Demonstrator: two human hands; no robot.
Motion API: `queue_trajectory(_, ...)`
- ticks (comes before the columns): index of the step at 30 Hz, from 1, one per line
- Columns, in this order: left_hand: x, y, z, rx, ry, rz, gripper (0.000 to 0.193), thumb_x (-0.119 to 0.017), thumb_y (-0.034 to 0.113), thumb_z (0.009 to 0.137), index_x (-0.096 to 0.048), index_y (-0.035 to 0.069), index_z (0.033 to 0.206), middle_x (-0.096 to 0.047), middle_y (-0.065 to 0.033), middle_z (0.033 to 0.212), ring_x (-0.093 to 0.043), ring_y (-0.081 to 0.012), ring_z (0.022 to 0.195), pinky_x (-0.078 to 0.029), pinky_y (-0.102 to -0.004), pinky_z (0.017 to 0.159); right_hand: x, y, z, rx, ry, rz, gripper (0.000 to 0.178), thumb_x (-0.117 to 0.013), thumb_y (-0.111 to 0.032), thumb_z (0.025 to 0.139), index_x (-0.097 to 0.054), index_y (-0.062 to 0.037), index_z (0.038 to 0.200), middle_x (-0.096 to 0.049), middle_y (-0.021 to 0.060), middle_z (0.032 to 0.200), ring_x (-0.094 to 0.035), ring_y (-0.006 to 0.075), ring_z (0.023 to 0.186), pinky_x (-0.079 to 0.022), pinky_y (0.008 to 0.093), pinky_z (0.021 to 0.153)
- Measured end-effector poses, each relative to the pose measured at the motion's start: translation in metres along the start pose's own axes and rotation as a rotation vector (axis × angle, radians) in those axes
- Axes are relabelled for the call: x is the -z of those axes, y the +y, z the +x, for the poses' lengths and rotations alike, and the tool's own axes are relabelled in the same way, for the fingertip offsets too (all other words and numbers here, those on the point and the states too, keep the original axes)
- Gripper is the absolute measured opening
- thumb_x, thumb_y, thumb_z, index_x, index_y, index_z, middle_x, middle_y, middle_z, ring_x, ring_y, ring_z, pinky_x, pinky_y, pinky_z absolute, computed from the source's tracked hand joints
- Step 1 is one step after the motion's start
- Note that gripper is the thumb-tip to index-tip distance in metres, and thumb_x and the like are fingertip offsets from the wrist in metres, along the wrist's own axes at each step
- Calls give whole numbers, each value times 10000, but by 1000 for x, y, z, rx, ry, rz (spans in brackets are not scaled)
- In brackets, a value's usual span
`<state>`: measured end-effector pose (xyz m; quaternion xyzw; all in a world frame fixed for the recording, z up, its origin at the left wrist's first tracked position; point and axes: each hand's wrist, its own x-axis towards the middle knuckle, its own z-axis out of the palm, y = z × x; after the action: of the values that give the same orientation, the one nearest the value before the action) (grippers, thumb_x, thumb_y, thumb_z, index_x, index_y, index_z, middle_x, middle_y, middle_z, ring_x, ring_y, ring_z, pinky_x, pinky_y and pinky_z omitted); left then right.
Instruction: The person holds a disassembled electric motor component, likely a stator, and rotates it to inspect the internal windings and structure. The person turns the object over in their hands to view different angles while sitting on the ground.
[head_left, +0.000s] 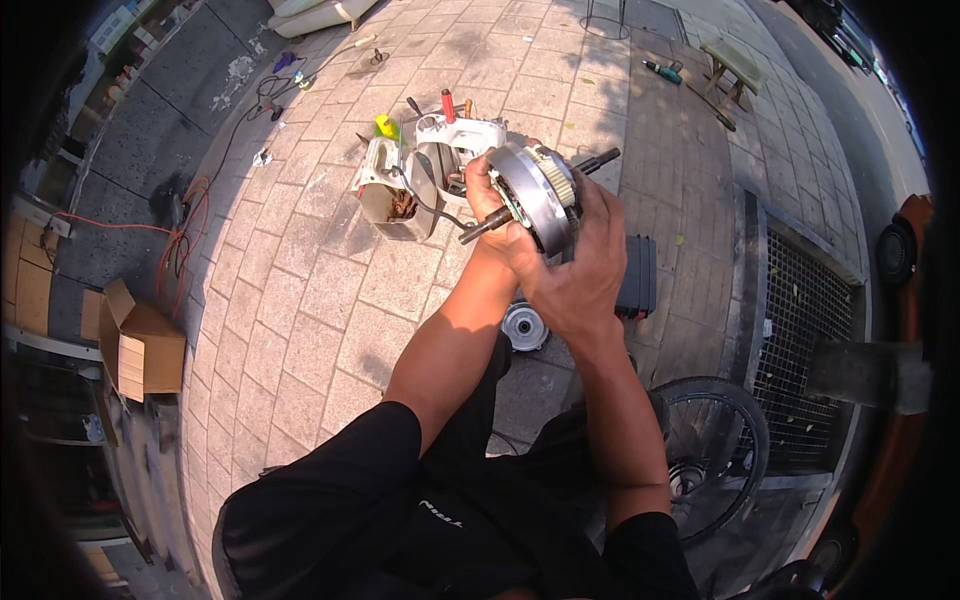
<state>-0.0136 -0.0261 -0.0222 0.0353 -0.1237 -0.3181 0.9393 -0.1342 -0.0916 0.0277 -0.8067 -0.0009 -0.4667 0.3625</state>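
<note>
A round grey metal motor core (535,192) with a steel axle through it is held up in front of me over the paved ground. My left hand (492,205) grips its near face beside the axle end. My right hand (580,270) wraps around its rim from below and the right. The toothed, coiled edge of the core shows along its upper right. Behind it on the pavement lies a white plastic tool tray (420,170) with screwdrivers and small parts in it.
A round metal cover (525,327) lies on the paving by my knee, a black case (637,275) to its right. A spoked wheel (710,450) stands lower right by a metal grate (810,330). A cardboard box (140,345) and cables (180,240) lie to the left.
</note>
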Motion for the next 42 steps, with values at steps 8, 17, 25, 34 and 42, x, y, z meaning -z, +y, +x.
queue_trajectory(8, 6, 1, 4, -81, 177, 80, 485, -545, 466, 994, -707, 35, 1145, -752, -136, 1069, -723, -312, 1024, -592, -476, 947, 4, -3, 1, -86, -29, 46, 789, -864, -325, 835, -534, 70, 1433, -582, 256, 1327, -637, 409, 1186, -530, 481, 1006)
queue_trajectory(17, 5, -12, 6, -331, 190, 341, 454, -548, 464, 986, -727, 56, 1067, -773, -120, 1045, -734, -283, 997, -596, -448, 939, 6, 3, 2, -143, -15, 87, 740, -849, -266, 838, -544, 69, 1423, -588, 245, 1310, -641, 397, 1178, -530, 471, 1006)
queue_trajectory(25, -16, -3, 1, -141, 215, 250, 444, -550, 472, 982, -741, 76, 1045, -775, -92, 995, -739, -281, 946, -598, -449, 924, 4, 7, 3, -181, 13, 114, 703, -842, -198, 833, -547, 82, 1406, -594, 245, 1298, -657, 399, 1149, -543, 461, 985)
queue_trajectory(34, -19, -4, 4, 31, 249, 173, 449, -473, 391, 1024, -751, 40, 1056, -780, -122, 1001, -738, -282, 938, -607, -450, 889, 6, 42, 1, -579, -7, 459, 671, -774, -286, 950, -545, 135, 1420, -635, 190, 1290, -647, 251, 1138, -518, 385, 990)
queue_trajectory(42, -23, -12, 6, 90, 399, 220, 463, -527, 448, 993, -771, 63, 1073, -796, -131, 1025, -746, -310, 918, -613, -473, 874, 16, 50, 8, -764, -23, 655, 503, -662, -254, 1023, -622, 110, 1369, -714, 111, 1195, -640, 157, 1089, -500, 309, 980)
